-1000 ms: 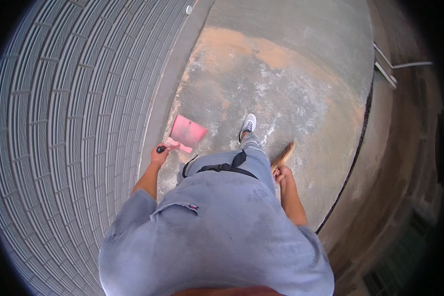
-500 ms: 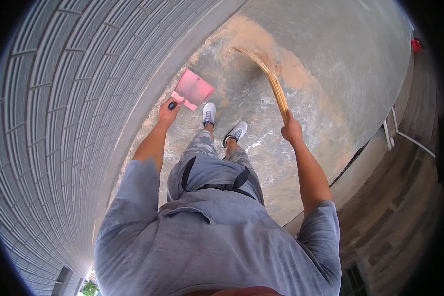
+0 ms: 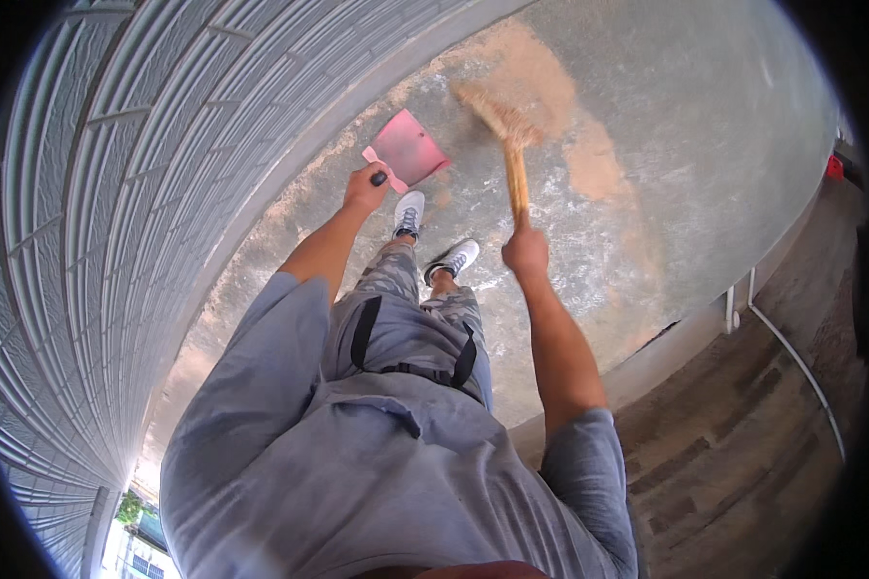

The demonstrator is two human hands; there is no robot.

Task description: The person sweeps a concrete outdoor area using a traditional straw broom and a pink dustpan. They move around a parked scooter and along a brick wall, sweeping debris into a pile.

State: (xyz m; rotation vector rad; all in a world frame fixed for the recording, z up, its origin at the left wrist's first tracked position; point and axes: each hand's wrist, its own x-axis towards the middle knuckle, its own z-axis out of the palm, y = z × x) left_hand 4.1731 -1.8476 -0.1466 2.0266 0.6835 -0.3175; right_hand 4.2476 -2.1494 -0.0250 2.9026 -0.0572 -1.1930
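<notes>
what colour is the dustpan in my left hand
The dustpan is pink, greyish toward the middle; the head view shows it best.

Broom bristles (image 3: 497, 114) blurred, handle (image 3: 518, 188) partly hidden in right grip (image 3: 526, 253), grey wall (image 3: 135, 193) cut off at top

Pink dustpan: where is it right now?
In the head view, the pink dustpan is held by the left hand, left of the broom and just beyond the left shoe.

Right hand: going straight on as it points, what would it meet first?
Past the broom it holds, the right hand would likely meet the orange patch, though depth is unclear.
</notes>
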